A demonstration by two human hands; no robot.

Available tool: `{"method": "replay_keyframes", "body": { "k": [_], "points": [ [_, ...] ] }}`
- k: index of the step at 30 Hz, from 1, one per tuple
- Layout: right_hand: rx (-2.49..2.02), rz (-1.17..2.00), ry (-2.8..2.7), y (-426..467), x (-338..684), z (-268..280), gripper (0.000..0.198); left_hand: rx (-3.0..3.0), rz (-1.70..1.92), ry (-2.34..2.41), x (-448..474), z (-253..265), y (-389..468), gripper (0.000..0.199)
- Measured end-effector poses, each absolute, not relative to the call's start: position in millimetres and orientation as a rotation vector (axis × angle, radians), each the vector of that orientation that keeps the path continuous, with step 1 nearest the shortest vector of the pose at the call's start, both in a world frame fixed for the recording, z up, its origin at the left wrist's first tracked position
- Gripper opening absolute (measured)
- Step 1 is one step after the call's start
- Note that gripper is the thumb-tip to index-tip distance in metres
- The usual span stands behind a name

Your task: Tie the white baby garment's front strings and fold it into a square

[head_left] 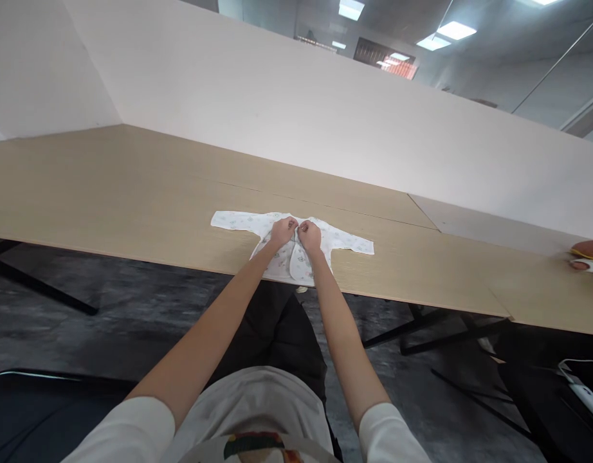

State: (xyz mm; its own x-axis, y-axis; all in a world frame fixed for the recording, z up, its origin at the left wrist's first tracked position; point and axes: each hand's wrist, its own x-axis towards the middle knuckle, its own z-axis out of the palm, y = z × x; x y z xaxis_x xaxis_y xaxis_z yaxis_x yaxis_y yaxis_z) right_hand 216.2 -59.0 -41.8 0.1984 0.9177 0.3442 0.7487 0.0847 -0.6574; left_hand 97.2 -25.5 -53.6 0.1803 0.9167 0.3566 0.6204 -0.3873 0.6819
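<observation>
A small white long-sleeved baby shirt point(277, 262) with a faint scattered print lies flat on the wooden table, both sleeves spread out sideways. Its front opening runs down the middle, and the lower hem lies along the table's near edge. My left hand point(283, 231) is closed at the upper front, fingertips pinching the fabric just left of the opening. Close beside it, my right hand point(310, 236) pinches the cloth at the right side of the opening. Whatever fastening may be between the fingertips is too small to make out.
The light wooden table point(132, 186) stretches to both sides, with a white partition point(258, 109) along its back. A brown and yellow object point(588, 251) sits at the far right end. Black chairs point(50, 418) stand at lower left and lower right, the right one bearing a white power strip point(588, 399).
</observation>
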Motion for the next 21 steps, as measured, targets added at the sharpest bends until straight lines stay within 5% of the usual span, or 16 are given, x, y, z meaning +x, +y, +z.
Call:
{"method": "replay_keyframes", "body": {
  "k": [21],
  "points": [
    [-1.763, 0.316, -1.540, -58.9, 214.2, -41.5, 0.012, 2.062, 1.091, 1.411, 96.6, -52.9, -27.5, 0.023]
  ]
}}
